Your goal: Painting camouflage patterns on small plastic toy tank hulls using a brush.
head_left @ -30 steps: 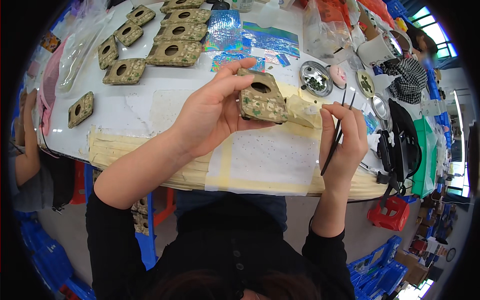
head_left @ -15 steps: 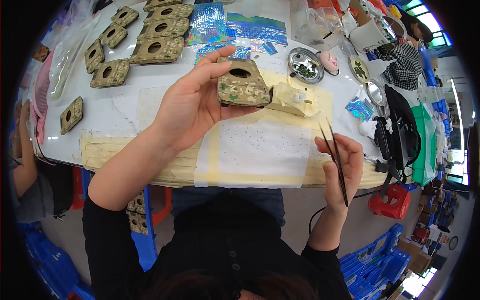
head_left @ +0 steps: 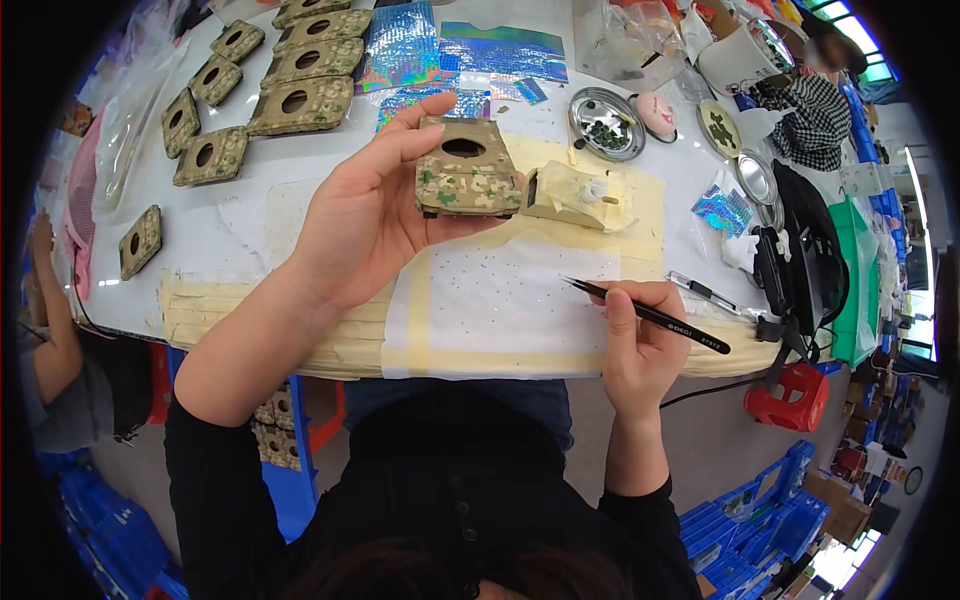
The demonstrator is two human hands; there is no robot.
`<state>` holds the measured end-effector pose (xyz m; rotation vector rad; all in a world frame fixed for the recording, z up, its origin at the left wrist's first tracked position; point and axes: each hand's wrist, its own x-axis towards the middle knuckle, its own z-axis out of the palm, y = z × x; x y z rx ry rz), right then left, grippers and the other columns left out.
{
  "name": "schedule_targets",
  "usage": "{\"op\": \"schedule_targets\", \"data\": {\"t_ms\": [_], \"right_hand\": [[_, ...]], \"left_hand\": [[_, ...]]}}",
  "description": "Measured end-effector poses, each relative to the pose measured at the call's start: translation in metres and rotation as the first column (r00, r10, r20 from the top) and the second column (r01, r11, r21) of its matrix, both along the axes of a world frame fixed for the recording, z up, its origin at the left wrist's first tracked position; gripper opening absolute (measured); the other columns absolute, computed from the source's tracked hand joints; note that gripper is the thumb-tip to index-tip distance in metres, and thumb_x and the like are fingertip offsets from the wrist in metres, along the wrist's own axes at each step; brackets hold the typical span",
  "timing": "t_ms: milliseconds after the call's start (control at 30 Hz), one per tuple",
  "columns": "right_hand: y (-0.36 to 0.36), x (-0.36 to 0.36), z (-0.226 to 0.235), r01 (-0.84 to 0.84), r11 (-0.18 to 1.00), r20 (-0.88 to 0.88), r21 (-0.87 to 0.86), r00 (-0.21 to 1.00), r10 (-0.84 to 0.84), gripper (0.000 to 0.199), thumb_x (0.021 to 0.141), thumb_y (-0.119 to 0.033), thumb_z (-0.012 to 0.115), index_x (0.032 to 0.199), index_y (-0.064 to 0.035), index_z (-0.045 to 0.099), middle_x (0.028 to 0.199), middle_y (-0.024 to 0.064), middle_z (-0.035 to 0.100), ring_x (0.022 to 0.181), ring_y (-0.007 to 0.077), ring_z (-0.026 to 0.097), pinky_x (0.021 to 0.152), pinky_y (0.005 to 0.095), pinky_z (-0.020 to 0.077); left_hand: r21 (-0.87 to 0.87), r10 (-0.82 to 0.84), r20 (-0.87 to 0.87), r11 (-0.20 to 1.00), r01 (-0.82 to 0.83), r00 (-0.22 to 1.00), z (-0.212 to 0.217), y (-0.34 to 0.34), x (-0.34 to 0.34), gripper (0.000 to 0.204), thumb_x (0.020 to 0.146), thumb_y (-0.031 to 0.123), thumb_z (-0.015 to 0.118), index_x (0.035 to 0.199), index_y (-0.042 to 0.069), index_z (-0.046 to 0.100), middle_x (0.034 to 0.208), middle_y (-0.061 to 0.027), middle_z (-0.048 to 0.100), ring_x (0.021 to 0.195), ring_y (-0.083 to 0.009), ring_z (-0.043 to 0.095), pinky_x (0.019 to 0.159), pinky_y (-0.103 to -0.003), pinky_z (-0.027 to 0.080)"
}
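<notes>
My left hand [head_left: 365, 215] is closed around a camouflage-painted model tank hull [head_left: 466, 185], which has a round hole in its top. Between thumb and fingers of my right hand [head_left: 645, 345] lies a pair of black tweezers [head_left: 650, 316]. Their tips point left, above a white sheet [head_left: 480, 335] scattered with tiny specks. Just right of the hull stands a block wrapped in yellowish tape [head_left: 578, 195], with a small white peg on it. Whether the tweezer tips hold anything is too small to see.
More camouflage hulls [head_left: 300, 105] stand at the far left. Shiny holographic sheets [head_left: 500, 52] lie at the back. A metal dish [head_left: 607, 125] of small dark green pieces, a pen-like tool [head_left: 703, 293] and a black bag [head_left: 808, 245] are on the right. Another person's arm [head_left: 58, 340] shows at the left edge.
My right hand has moved left, and the tweezers have swung from nearly upright to pointing left over the white sheet. The pen-like tool is uncovered. The held hull has shifted slightly left in the picture.
</notes>
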<state>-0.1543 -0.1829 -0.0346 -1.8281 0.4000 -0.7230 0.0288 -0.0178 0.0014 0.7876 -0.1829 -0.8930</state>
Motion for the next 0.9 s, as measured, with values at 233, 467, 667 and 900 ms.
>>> {"op": "schedule_targets", "data": {"t_ms": [233,467,667,900], "right_hand": [[0.0008,0.0013,-0.0017,0.012,0.997,-0.021,-0.071,1.0,-0.014,0.008,0.085,-0.006,0.064,0.085,0.001,0.06,0.076,0.0044,0.064,0.066,0.0073,0.054,0.062,0.0191,0.0433],[0.0008,0.0027,-0.0017,0.0,0.998,-0.028,-0.061,1.0,-0.002,0.008,0.085,-0.006,0.064,0.086,0.0014,0.06,0.077,0.0047,0.064,0.066,0.0071,0.054,0.062,0.0188,0.0432],[0.0001,0.0029,-0.0024,-0.014,0.997,-0.019,-0.079,1.0,0.013,0.009,0.086,-0.005,0.064,0.086,0.0018,0.059,0.078,0.0054,0.065,0.066,0.0074,0.054,0.062,0.0187,0.0437],[0.0,0.0024,-0.0024,-0.007,0.997,-0.027,-0.081,1.0,0.005,0.009,0.086,-0.006,0.064,0.085,0.0014,0.059,0.077,0.0054,0.065,0.066,0.0075,0.054,0.062,0.0188,0.0437]], "left_hand": [[0.002,-0.01,-0.012,1.0,0.01,1.0,0.0007,-0.0007,-0.0035,0.045,0.096,0.021,0.036,0.138,0.008,0.028,0.127,-0.0257,0.046,0.114,-0.0387,0.052,0.085,-0.042,0.054],[0.02,-0.006,-0.013,1.0,0.007,1.0,-0.0007,-0.0006,-0.0035,0.045,0.095,0.021,0.036,0.138,0.009,0.028,0.127,-0.0259,0.046,0.114,-0.0389,0.052,0.085,-0.042,0.054],[0.013,-0.004,-0.014,1.0,0.004,1.0,-0.0017,-0.0007,-0.0034,0.045,0.095,0.02,0.036,0.138,0.009,0.029,0.127,-0.0259,0.046,0.113,-0.0389,0.052,0.085,-0.042,0.054],[0.025,0.0,-0.011,1.0,0.0,1.0,-0.001,-0.0011,-0.0036,0.045,0.095,0.02,0.036,0.137,0.008,0.029,0.127,-0.026,0.046,0.113,-0.0389,0.052,0.085,-0.042,0.054]]}}
